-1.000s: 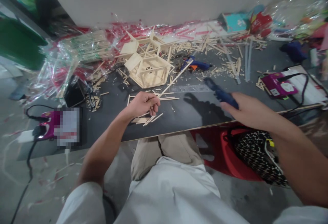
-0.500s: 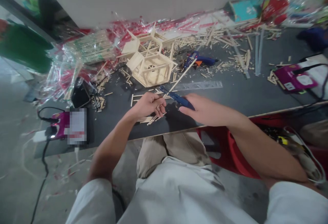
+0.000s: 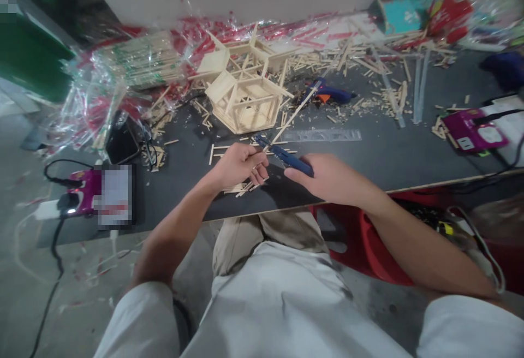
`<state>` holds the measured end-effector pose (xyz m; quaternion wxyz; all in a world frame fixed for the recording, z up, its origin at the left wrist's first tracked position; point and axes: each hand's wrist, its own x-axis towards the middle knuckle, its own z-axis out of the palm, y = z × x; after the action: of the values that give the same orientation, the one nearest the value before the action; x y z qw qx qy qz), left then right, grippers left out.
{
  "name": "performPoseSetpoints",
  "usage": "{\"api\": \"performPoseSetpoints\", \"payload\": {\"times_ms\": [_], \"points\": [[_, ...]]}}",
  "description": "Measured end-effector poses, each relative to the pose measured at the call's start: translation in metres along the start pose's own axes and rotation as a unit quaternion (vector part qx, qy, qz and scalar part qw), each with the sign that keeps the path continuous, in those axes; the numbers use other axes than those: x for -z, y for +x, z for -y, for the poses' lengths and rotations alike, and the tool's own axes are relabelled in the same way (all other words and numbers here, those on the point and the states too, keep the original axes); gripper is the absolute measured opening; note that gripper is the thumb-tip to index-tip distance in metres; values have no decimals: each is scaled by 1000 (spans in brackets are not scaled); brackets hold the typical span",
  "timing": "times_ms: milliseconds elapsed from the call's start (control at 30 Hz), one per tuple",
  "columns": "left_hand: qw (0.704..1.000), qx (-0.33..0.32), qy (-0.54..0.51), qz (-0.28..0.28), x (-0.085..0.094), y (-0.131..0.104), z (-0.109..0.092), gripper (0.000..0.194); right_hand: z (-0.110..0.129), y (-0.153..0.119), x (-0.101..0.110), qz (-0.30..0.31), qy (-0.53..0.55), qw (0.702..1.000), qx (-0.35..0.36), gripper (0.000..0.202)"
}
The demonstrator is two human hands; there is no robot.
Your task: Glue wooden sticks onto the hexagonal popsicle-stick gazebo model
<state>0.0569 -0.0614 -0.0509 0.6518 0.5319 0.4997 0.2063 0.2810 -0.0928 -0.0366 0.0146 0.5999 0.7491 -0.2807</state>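
Observation:
My left hand point(image 3: 243, 164) is closed, pinching the lower end of a long thin wooden stick point(image 3: 293, 115) that slants up to the right. Wrapped round the handles of dark blue pliers point(image 3: 290, 160) is my right hand point(image 3: 327, 178). The jaws of the pliers lie at the stick, just beyond my left fingertips; the exact contact is too small to tell. Beyond my hands stands a wooden stick model point(image 3: 251, 120) with hexagonal frames and small panels. Cut sticks point(image 3: 235, 189) lie beside my left hand, and a small stick frame point(image 3: 212, 154) lies behind it.
A clear ruler point(image 3: 333, 135) and a blue glue gun point(image 3: 338, 95) lie beyond the pliers. Bundled sticks in plastic point(image 3: 139, 60) fill the back left. Purple power adapters point(image 3: 470, 129) with cables sit at both sides. Scraps cover the back, and a red chair point(image 3: 364, 243) is below the table edge.
The camera view has shifted slightly, so the table's things appear a little displaced. Both hands keep the same hold, the pliers still at the stick.

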Motion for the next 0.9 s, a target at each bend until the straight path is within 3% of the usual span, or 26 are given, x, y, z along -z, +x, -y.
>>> {"api": "performPoseSetpoints", "payload": {"times_ms": [400,667,900], "points": [[1000,24,4,-10,2,4,1,34,2,6,-4,-13,-75,996,37,61],[999,25,16,-12,-2,-4,-14,37,-11,14,-5,-24,-47,996,73,67],[1000,13,25,-4,1,-5,-14,34,-13,18,-6,-33,-26,996,78,68]]}}
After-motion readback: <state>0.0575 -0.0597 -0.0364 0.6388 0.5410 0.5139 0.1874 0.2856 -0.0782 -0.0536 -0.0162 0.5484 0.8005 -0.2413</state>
